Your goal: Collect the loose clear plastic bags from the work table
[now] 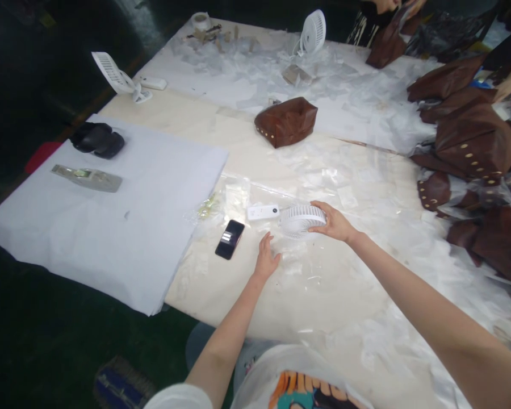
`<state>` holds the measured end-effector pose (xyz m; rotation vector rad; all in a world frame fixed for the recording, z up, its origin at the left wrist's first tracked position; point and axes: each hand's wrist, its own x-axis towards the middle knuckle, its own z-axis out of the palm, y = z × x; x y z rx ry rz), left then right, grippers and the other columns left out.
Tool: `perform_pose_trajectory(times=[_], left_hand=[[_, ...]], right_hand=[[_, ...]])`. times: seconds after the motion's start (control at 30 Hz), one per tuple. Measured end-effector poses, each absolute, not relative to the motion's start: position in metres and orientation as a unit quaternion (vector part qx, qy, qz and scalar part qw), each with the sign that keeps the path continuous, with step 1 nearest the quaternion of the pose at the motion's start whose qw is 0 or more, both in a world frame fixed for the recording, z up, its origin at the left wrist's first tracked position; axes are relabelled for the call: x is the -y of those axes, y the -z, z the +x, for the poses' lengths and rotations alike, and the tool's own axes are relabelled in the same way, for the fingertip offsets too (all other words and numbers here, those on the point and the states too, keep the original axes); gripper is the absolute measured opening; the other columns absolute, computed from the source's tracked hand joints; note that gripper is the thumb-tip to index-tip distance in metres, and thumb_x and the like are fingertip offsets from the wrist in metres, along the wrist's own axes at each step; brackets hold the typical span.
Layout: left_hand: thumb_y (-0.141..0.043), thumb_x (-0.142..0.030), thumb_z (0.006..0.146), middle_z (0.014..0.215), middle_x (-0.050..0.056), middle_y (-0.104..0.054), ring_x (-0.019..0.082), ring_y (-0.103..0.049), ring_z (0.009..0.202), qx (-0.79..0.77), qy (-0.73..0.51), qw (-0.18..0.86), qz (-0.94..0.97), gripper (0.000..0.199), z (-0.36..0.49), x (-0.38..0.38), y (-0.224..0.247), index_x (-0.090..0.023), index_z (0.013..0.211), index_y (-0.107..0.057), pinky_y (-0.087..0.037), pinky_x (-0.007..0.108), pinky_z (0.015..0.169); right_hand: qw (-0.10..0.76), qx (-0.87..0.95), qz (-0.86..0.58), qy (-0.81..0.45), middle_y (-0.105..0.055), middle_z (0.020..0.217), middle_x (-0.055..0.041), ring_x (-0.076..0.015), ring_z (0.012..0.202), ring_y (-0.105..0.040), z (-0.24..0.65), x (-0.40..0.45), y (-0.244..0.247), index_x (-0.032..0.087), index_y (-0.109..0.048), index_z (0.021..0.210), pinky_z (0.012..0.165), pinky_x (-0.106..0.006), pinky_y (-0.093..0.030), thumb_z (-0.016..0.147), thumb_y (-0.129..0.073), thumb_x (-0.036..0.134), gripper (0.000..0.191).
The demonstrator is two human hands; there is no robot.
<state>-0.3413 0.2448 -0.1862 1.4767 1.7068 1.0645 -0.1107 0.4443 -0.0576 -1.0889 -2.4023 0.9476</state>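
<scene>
A small white fan (301, 220) with a ribbed guard lies on the table in front of me. My right hand (333, 221) grips the right side of its round head, thumb and fingers on either side of the rim. Just left of the fan head is a flat white piece with a dark round button (263, 212); I cannot tell whether the two are joined. My left hand (267, 258) is open below them, fingers apart and holding nothing. A dark smartphone (230, 240) lies screen up to the left of that hand.
A brown leather bag (287, 122) sits mid-table, with several more (472, 142) piled at right. Two other white fans (313, 33) stand farther back. White sheets (111, 238) bear black rolled items (97, 140). Clear plastic bags (357, 170) are scattered about. Co-workers' hands (509, 85) show at right.
</scene>
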Motion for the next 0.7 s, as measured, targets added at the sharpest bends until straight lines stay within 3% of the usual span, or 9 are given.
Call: perform_pose_trajectory(times=[0.13, 0.27, 0.37, 0.43, 0.57, 0.7], left_hand=[[-0.06, -0.016, 0.086, 0.152, 0.015, -0.042, 0.026, -0.039, 0.144, -0.672, -0.423, 0.263, 0.548, 0.055, -0.367, -0.234, 0.17, -0.022, 0.138, -0.044, -0.035, 0.053, 0.12], [-0.064, -0.019, 0.085, 0.142, 0.011, -0.055, 0.025, -0.049, 0.135, -0.743, -0.449, 0.178, 0.463, 0.039, -0.423, -0.254, 0.157, -0.024, 0.123, -0.058, -0.044, 0.045, 0.111], [-0.056, -0.02, 0.09, 0.142, 0.014, -0.053, 0.025, -0.049, 0.133, -0.813, -0.447, 0.111, 0.355, 0.036, -0.477, -0.258, 0.157, -0.023, 0.125, -0.054, -0.05, 0.042, 0.1], [-0.053, -0.018, 0.089, 0.139, 0.017, -0.052, 0.028, -0.047, 0.133, -0.858, -0.428, 0.062, 0.277, 0.037, -0.51, -0.243, 0.16, -0.021, 0.127, -0.051, -0.047, 0.047, 0.103], [-0.061, -0.014, 0.081, 0.134, 0.02, -0.051, 0.035, -0.039, 0.137, -0.914, -0.365, -0.004, 0.176, 0.046, -0.547, -0.187, 0.167, -0.015, 0.126, -0.05, -0.026, 0.059, 0.115], [-0.071, -0.019, 0.076, 0.123, 0.019, -0.055, 0.036, -0.046, 0.127, -0.932, -0.322, 0.015, 0.165, 0.04, -0.537, -0.127, 0.172, -0.013, 0.113, -0.059, -0.032, 0.056, 0.112]], right_hand=[[0.201, 0.824, -0.408, -0.337, -0.057, 0.138, -0.0145, -0.0352, 0.126, -0.056, -0.108, -0.433, 0.048, 0.023, -0.051, 0.14, 0.104, -0.055, -0.049, 0.074, -0.076, 0.065, 0.082], [0.326, 0.743, -0.49, -0.317, -0.057, 0.137, -0.0123, -0.032, 0.124, -0.058, -0.098, -0.394, 0.031, 0.025, -0.056, 0.135, 0.098, -0.051, -0.055, 0.08, -0.074, 0.058, 0.067], [0.368, 0.659, -0.564, -0.335, -0.063, 0.128, -0.0102, -0.03, 0.116, -0.063, -0.084, -0.346, 0.029, 0.025, -0.062, 0.127, 0.096, -0.05, -0.057, 0.082, -0.07, 0.056, 0.055], [0.352, 0.605, -0.62, -0.354, -0.067, 0.122, -0.0099, -0.0318, 0.113, -0.065, -0.07, -0.31, 0.034, 0.024, -0.065, 0.122, 0.097, -0.052, -0.056, 0.08, -0.069, 0.059, 0.054], [0.258, 0.519, -0.72, -0.381, -0.072, 0.118, -0.0104, -0.0387, 0.113, -0.065, -0.038, -0.244, 0.052, 0.023, -0.069, 0.112, 0.101, -0.057, -0.052, 0.074, -0.069, 0.065, 0.056], [0.184, 0.474, -0.761, -0.402, -0.071, 0.124, -0.0089, -0.0418, 0.114, -0.065, -0.015, -0.2, 0.071, 0.026, -0.07, 0.111, 0.109, -0.062, -0.042, 0.074, -0.066, 0.066, 0.055]])
